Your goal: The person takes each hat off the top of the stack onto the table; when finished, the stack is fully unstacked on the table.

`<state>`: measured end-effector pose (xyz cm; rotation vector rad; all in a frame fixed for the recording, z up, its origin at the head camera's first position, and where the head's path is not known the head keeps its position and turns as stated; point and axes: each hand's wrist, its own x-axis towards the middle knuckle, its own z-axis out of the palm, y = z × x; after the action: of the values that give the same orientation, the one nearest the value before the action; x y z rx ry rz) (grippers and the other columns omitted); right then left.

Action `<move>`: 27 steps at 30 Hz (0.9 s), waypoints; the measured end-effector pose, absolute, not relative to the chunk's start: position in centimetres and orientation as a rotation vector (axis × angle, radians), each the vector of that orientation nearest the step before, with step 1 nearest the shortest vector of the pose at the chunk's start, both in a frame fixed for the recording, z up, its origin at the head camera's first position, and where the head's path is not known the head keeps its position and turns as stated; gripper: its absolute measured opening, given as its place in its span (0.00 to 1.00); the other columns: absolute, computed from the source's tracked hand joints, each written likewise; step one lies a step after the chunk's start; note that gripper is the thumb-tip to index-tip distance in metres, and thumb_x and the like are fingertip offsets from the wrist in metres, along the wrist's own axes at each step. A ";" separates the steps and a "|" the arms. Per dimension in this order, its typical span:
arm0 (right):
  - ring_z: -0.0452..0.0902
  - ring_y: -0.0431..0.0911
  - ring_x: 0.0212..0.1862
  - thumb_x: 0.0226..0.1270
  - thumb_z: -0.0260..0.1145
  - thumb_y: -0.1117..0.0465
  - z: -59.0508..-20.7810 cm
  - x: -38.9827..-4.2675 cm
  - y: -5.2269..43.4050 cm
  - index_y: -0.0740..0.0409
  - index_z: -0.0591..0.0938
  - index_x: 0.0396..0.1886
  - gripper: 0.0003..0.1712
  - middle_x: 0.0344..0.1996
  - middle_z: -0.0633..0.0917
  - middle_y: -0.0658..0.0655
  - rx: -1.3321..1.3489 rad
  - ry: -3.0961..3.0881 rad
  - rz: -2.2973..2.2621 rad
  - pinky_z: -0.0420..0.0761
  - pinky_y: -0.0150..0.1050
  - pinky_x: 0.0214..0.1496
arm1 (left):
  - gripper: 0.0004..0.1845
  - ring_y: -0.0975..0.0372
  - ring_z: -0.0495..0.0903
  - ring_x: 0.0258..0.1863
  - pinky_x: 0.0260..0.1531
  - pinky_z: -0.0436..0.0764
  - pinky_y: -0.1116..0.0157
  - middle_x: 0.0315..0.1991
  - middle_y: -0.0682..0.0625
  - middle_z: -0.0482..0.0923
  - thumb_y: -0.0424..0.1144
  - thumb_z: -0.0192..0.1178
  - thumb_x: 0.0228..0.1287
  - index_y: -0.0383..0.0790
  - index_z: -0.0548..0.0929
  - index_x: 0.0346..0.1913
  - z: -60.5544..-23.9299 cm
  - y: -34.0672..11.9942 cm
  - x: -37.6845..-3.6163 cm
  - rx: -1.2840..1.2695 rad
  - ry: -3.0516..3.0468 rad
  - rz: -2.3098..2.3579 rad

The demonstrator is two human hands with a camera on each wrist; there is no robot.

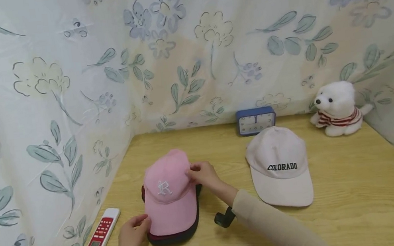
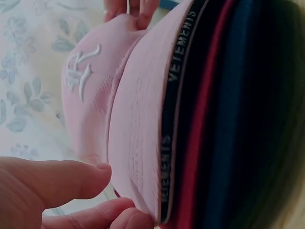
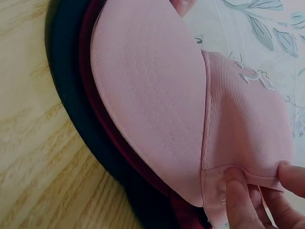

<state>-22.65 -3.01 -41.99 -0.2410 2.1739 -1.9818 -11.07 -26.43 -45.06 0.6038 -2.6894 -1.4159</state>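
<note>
A pink baseball cap with a white embroidered letter lies on top of a dark red cap and a dark blue cap, brims toward me. My left hand holds the left edge of the pink brim, its fingers bent at the edge and the thumb close above. Over on the crown's right side, my right hand pinches the pink cap's lower rim between thumb and fingers, as the right wrist view shows. Most of the two lower caps is hidden under the pink one.
A pale pink COLORADO cap lies to the right. Behind it stands a blue clock, with a white plush toy at the far right. A red and white remote lies left. Flowered cloth borders the wooden table.
</note>
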 end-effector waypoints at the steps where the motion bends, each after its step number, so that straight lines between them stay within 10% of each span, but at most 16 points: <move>1: 0.81 0.46 0.30 0.61 0.63 0.64 -42.0 -22.7 -3.0 0.71 0.80 0.44 0.15 0.36 0.83 0.62 -0.235 2.167 -1.993 0.82 0.41 0.34 | 0.20 0.62 0.76 0.26 0.23 0.75 0.66 0.34 0.42 0.80 0.42 0.59 0.59 0.29 0.80 0.48 -45.0 -26.4 -11.2 0.588 -2.694 -1.392; 12: 0.81 0.50 0.30 0.62 0.63 0.65 -41.9 -23.3 -3.4 0.72 0.79 0.43 0.13 0.33 0.82 0.61 -0.157 2.130 -1.986 0.82 0.43 0.35 | 0.23 0.51 0.77 0.40 0.32 0.75 0.65 0.40 0.36 0.79 0.43 0.58 0.61 0.25 0.76 0.50 -45.5 -27.0 -12.4 0.531 -2.726 -1.334; 27: 0.81 0.46 0.29 0.63 0.62 0.64 -38.2 -24.2 -2.3 0.68 0.81 0.42 0.12 0.33 0.81 0.60 -0.209 2.183 -2.091 0.82 0.40 0.35 | 0.22 0.68 0.74 0.28 0.27 0.77 0.68 0.39 0.44 0.76 0.38 0.58 0.63 0.25 0.73 0.54 -42.4 -26.1 -13.7 0.522 -2.422 -1.716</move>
<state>-24.17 -2.34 -38.19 -0.2090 2.1834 -2.0909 -13.69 -26.10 -42.43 0.5222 -2.4215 -1.7162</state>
